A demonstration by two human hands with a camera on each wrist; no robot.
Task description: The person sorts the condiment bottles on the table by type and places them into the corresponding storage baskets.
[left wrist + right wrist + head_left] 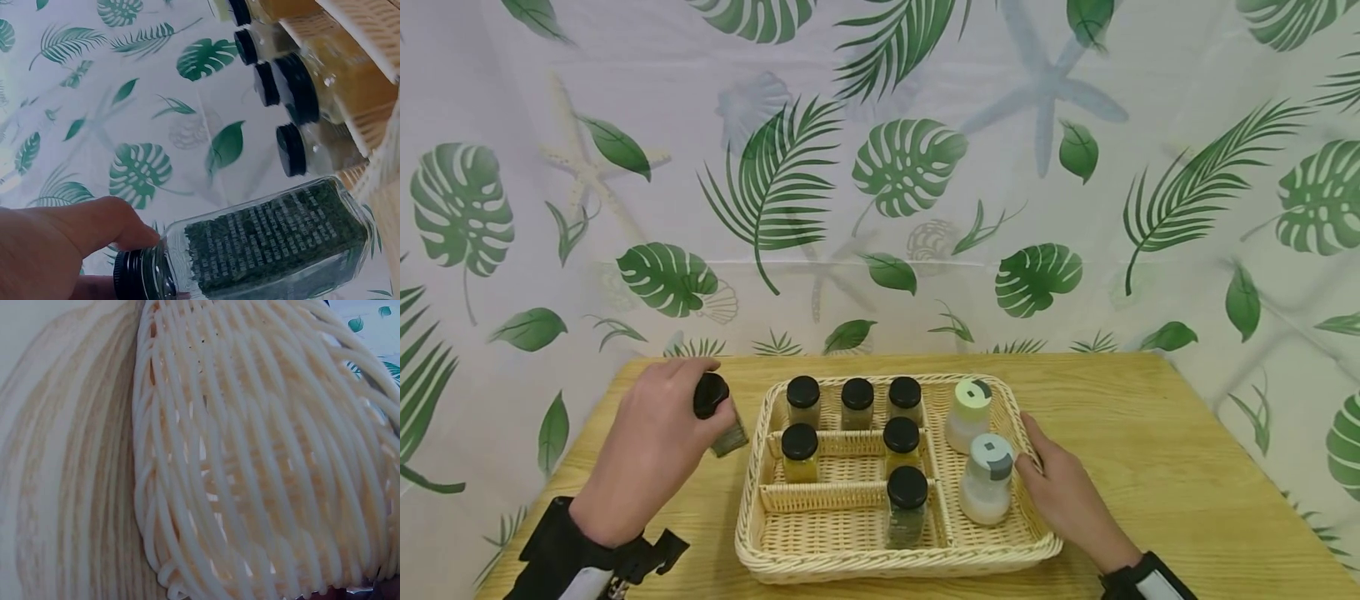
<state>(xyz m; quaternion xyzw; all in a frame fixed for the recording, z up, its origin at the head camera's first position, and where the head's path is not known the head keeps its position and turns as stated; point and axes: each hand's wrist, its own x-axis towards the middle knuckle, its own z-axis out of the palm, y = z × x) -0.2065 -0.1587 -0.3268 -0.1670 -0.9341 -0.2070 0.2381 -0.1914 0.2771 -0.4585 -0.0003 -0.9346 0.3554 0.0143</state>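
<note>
My left hand [651, 442] holds a glass spice jar [275, 244] by its black lid, left of the wicker basket [820, 568]. Dark green dried herbs fill this jar, and white print covers one side. In the head view the jar is tilted, its base toward the basket. My right hand [1067, 492] grips the basket's right rim, the thumb near a shaker with a grey-white lid [988, 475]. Black-lidded jars stand in the divided left part, among them a dark jar [906, 508] in the front section and a yellow one [801, 454] in the middle section.
A second shaker with a pale green lid [970, 412] stands behind the grey-lidded one in the right compartment. Three jars, one of them a jar at the left [803, 404], line the back section. The wooden table [1157, 467] meets a leaf-patterned cloth [925, 275] behind.
</note>
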